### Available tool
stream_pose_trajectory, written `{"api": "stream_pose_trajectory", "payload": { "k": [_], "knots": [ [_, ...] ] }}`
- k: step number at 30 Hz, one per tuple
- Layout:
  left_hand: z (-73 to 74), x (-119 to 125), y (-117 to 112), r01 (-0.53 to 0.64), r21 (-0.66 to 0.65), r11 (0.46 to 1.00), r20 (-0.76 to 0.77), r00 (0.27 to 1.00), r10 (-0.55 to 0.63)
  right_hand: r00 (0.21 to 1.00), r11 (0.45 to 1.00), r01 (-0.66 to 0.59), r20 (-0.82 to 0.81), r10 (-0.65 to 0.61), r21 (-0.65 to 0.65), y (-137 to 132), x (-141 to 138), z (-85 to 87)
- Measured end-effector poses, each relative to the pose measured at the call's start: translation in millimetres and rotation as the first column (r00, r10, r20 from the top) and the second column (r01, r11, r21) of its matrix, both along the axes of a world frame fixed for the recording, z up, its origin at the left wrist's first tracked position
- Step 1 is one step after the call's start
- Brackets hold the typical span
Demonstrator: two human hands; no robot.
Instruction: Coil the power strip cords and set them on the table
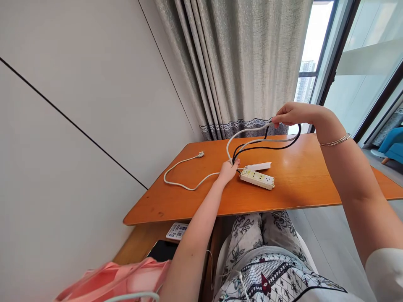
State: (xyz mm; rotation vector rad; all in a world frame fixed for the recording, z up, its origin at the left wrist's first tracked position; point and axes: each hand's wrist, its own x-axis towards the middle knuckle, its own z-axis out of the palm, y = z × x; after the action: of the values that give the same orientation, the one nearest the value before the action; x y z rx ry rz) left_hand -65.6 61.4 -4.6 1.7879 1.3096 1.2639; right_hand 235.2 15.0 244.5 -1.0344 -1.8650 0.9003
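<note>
My left hand (229,171) is closed round a white cord (242,132) and a black cord (273,147) just above the table. Raised to the right, my right hand (288,114) pinches the far end of the looped cords, which arch between both hands. Beside my left hand lies a cream power strip (257,179) with its sockets facing up. Behind it is a second, white power strip (258,166), lying on its side. To the left, a length of white cord curves over the tabletop and ends in a plug (200,154).
The orange-brown wooden table (176,205) meets a white wall on the left. A grey curtain (252,63) hangs behind it, near a window. Below the table's left edge are a black phone (162,250), a labelled white packet (177,230) and a pink bag (126,281).
</note>
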Motion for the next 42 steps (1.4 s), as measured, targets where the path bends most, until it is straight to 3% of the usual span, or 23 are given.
{"api": "stream_pose_trajectory", "payload": {
  "k": [6, 11, 16, 21, 23, 27, 29, 32, 37, 42],
  "knots": [
    [-3.8, -4.8, -5.2, 0.135, -0.093, 0.986, -0.028, 0.990, -0.138, 0.968, 0.986, 0.117, -0.236, -0.086, 0.119, 4.8, -15.9, -1.6],
    [-2.9, -10.0, -14.0, 0.254, -0.144, 0.956, -0.038, 0.964, -0.262, 0.910, 0.979, 0.155, -0.406, -0.089, 0.134, -0.7, -27.3, 4.2],
    [6.8, -9.2, -21.0, 0.280, -0.154, 0.947, -0.081, 0.952, -0.295, 0.864, 0.979, 0.193, -0.485, -0.139, 0.063, -4.1, -28.5, 6.3],
    [19.6, -6.6, -29.2, 0.238, -0.026, 0.971, -0.085, 0.967, -0.239, 0.802, 0.986, 0.159, -0.576, -0.156, -0.047, 4.2, -5.7, 6.0],
    [25.2, -6.0, -33.1, 0.317, -0.103, 0.943, -0.032, 0.946, -0.322, 0.815, 0.988, 0.146, -0.559, -0.152, -0.057, 5.9, 6.2, 6.1],
    [33.5, -5.0, -43.1, 0.510, -0.285, 0.812, 0.086, 0.857, -0.508, 0.852, 0.992, 0.123, -0.508, -0.125, -0.038, 4.1, 26.9, 0.9],
    [33.5, -3.6, -51.3, 0.536, -0.299, 0.790, 0.151, 0.844, -0.515, 0.850, 0.993, 0.110, -0.513, -0.119, -0.049, 4.1, 36.4, -7.1],
    [26.8, -1.0, -69.7, 0.529, -0.282, 0.801, 0.246, 0.846, -0.472, 0.829, 0.992, 0.082, -0.545, -0.120, -0.094, 8.0, 50.4, -26.6],
    [13.8, -2.6, -103.9, 0.512, -0.237, 0.826, 0.465, 0.806, -0.366, 0.760, 0.961, 0.022, -0.621, -0.194, -0.275, 14.4, 66.5, -74.0],
    [30.7, -14.8, -112.2, 0.480, -0.213, 0.851, 0.658, 0.714, -0.238, 0.726, 0.922, -0.036, -0.645, -0.241, -0.385, 9.7, 68.8, -131.6]
  ]
}}
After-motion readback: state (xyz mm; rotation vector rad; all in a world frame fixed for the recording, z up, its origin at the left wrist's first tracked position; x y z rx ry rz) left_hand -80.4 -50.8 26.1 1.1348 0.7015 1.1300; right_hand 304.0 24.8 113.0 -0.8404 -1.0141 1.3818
